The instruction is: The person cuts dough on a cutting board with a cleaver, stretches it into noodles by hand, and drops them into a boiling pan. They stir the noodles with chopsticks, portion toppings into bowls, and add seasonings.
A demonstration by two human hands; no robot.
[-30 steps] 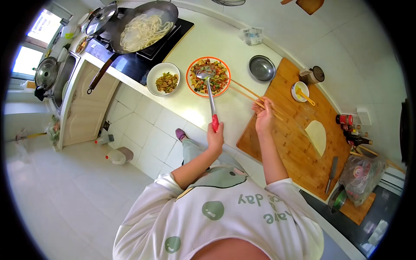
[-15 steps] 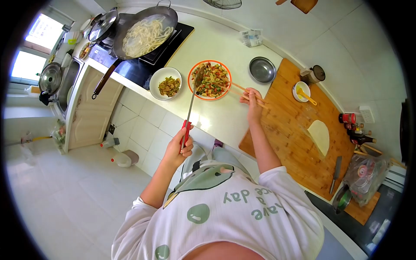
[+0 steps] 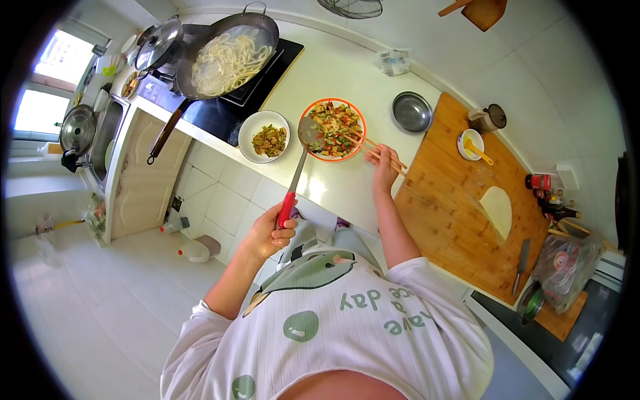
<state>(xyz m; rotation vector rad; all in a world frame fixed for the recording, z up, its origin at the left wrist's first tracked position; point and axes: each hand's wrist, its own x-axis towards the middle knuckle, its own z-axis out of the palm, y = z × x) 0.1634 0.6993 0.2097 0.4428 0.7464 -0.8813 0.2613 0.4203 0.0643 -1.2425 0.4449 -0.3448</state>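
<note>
My left hand [image 3: 268, 233] is closed round the red handle of a metal ladle [image 3: 295, 175]. The ladle's head lies at the left edge of an orange-rimmed plate [image 3: 364, 122] heaped with diced, mixed food [image 3: 337, 127]. In my right hand [image 3: 383, 168] are wooden chopsticks [image 3: 397, 162], their tips in the food at the plate's right side. Just left of the plate stands a white bowl [image 3: 246, 147] with chopped greenish food [image 3: 269, 141].
A wok [image 3: 186, 81] of noodles sits on the stove at upper left, its handle over the counter edge. An empty metal bowl [image 3: 412, 112] stands near the wooden board [image 3: 453, 200], which bears dough [image 3: 497, 212], a small bowl [image 3: 471, 145] and a knife [image 3: 521, 265].
The ladle has gone from the middle of the food to the plate's left edge, and its head has turned over. My left hand has shifted left and down; my right hand has moved slightly left.
</note>
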